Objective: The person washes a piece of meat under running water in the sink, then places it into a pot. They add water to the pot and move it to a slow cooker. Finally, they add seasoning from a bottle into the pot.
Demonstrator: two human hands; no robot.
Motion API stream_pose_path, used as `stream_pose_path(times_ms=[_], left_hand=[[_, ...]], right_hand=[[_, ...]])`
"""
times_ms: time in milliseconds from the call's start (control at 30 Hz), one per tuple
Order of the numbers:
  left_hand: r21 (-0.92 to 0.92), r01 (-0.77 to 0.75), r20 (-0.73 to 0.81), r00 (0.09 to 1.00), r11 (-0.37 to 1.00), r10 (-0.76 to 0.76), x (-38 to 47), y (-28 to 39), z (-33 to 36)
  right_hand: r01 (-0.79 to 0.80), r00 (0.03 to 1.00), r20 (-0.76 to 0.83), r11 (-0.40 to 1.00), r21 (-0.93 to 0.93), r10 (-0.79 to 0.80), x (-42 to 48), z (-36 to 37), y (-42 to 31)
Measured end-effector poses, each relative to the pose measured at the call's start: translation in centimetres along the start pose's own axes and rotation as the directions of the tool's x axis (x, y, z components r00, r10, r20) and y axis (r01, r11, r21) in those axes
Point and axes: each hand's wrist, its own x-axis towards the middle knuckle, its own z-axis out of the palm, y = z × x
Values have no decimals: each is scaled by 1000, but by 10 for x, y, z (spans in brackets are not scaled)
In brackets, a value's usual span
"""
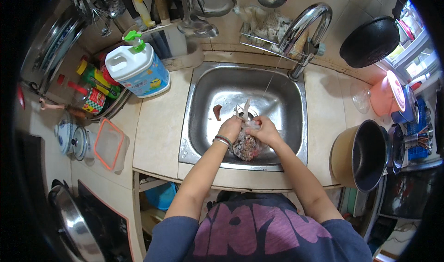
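Over the stainless-steel sink, both my hands hold the gathered top of a thin clear plastic bag. Lumpy brown and reddish contents, too unclear to name, fill its lower end. My left hand grips the neck of the bag, with loose plastic ends sticking out beyond the fingers near the drain. From the other side, my right hand pinches the plastic between thumb and fingers. A small reddish-brown piece lies on the sink floor. Thin water runs from the chrome tap.
Left of the sink stand a large white detergent jug with a green pump and a plastic container. A deep pot lies tipped at the right. Above hang ladles and a black pan; knives stand in a rack.
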Motion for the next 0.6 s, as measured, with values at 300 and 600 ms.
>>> stream_pose_path(times_ms=[300,600], left_hand=[[-338,146,-55,983,930,-175,16,-22,29],[-257,247,70,969,934,-237,9,2,7]], right_hand=[[4,1000,-21,922,-387,-13,12,20,6],[-3,971,-238,990,-141,-31,1,12,10]])
